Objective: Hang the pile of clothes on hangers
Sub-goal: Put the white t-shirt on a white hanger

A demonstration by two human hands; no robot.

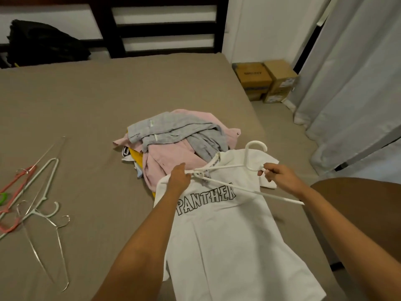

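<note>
A white T-shirt (225, 235) printed "PANTHER" lies spread on the bed near its right edge. A white plastic hanger (249, 168) is over its collar, one end tucked into the neck opening. My left hand (180, 178) grips the shirt's collar and shoulder at that end of the hanger. My right hand (280, 175) pinches the hanger just below its hook. Behind the shirt sits the pile of clothes (173, 142): grey, pink, yellow and white garments heaped together.
Several loose hangers (39, 205), white, pink, wire and one green, lie on the taupe bed (86, 105) at the left. A black bag (43, 42) sits by the dark headboard. Cardboard boxes (267, 79) and grey curtains (355, 83) stand to the right of the bed.
</note>
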